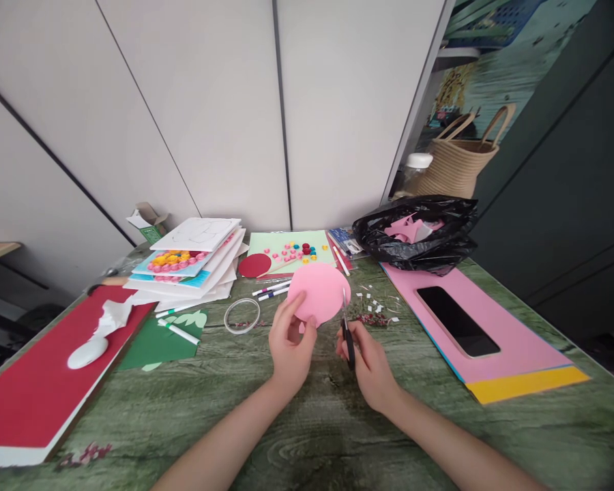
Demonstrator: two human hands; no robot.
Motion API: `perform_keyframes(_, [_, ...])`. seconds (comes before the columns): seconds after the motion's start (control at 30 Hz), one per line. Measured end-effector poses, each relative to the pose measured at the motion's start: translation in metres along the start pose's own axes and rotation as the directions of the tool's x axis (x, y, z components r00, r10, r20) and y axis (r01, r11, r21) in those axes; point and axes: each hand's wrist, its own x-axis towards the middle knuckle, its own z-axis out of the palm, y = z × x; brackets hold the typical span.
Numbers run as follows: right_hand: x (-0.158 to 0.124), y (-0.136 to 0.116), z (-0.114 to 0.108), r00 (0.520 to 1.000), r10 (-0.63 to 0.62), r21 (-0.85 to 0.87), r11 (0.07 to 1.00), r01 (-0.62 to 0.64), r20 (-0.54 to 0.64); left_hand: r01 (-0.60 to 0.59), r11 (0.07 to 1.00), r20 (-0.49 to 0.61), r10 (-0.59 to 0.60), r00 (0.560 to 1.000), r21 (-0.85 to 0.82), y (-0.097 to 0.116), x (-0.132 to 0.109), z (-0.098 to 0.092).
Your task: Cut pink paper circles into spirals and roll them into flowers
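My left hand (293, 341) pinches the lower left edge of a round piece of pink paper (319, 292), held up above the table. In my right hand (371, 365) is a pair of scissors with black handles (348, 341). Their blades point up and away from me, at the right edge of the pink paper; whether they are cutting into it I cannot tell. Behind the paper lie several markers (273, 292) and a light green sheet (266, 243) with small coloured paper rolls on it. A dark red paper circle (254, 266) rests at that sheet's left corner.
On the right, a phone (458, 320) lies on pink sheets (522, 348), near a black plastic bag (389, 251) with pink scraps. Left are a tape roll (242, 316), green paper (158, 346), a red sheet (35, 382) and stacked white cards (194, 233).
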Motion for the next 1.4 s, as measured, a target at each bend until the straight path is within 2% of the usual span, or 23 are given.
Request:
perform_keyframes(0.23, [-0.0003, -0.0001, 0.0008, 0.999, -0.012, -0.018, 1.000, 0.012, -0.029, -0.003, 1.000, 0.014, 0.003, 1.000, 0.014, -0.0010, -0.0015, 0.0008])
perform_keyframes(0.53, [-0.0018, 0.0044, 0.0015, 1.000, 0.015, 0.000, 1.000, -0.015, 0.014, 0.011, 1.000, 0.020, -0.011, 1.000, -0.012, -0.0011, -0.0009, 0.0008])
perform_keyframes(1.17, [-0.0005, 0.0054, 0.0017, 0.998, 0.014, -0.039, 0.999, -0.012, 0.060, 0.032, 0.999, -0.030, -0.032, 0.999, -0.007, -0.0008, 0.0033, -0.0018])
perform_keyframes(1.4, [-0.0014, 0.0050, 0.0027, 0.998, 0.018, -0.023, 1.000, -0.017, 0.055, 0.043, 0.996, -0.049, -0.047, 0.998, -0.073, -0.0007, 0.0035, 0.0008])
